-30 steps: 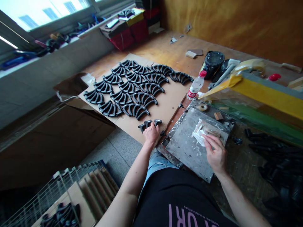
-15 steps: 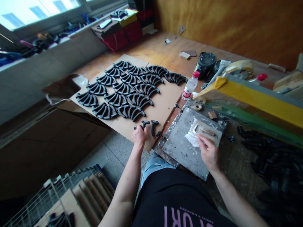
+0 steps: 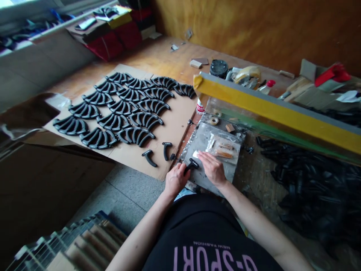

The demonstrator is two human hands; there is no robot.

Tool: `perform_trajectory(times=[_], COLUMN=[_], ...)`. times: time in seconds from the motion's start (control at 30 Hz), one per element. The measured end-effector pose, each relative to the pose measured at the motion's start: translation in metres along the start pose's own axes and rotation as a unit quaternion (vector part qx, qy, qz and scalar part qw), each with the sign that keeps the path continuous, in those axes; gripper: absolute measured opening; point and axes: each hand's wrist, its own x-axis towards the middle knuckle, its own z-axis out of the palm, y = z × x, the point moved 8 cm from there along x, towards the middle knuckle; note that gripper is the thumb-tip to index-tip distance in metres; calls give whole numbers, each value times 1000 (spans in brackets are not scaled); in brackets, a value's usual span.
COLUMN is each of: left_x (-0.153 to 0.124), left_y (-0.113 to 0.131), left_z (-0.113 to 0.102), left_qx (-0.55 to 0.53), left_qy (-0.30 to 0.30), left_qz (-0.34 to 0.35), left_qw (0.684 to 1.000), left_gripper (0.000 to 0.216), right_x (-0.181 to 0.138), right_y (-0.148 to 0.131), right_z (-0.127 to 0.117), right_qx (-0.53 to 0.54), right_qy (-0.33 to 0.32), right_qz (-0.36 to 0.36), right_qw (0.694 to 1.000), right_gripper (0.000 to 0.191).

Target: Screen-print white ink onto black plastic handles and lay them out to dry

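Gripping curved black part (image 3: 193, 164), left hand (image 3: 176, 179); white wipe (image 3: 195, 154) in right hand (image 3: 213, 169).

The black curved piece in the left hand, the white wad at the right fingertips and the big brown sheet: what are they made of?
Black curved piece: probably hard plastic, perhaps coated metal; glossy highlights show.
White wad: likely tissue or thin cloth, looking matte; the right hand hides part of it.
Big brown sheet: apparently cardboard, from its plain, matte face.

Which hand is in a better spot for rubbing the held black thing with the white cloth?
Probably the right hand: it holds the white cloth, close to the black piece. The left hand is busy gripping that piece.
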Motion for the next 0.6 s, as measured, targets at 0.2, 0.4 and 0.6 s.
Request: perform_trajectory(times=[0.2, 0.4, 0.6], left_x=[1, 1, 1], left_y=[-1, 0, 3], left_z=[0, 2, 0], left_qx=[-4, -2, 2], left_qy=[-12, 1, -3], left_qz=[-1, 9, 26], left_qw=[1000, 1000, 1000], left_gripper=[12, 14, 15], right_x=[-16, -35, -36], right_y=[-18, -19, -16], right_z=[42, 35, 24], right_qx=[-38, -49, -17], right_qy=[-85, -112, -134], right_qz=[-69, -95, -106], right_qw=[993, 988, 985], right_gripper=[46, 46, 49])
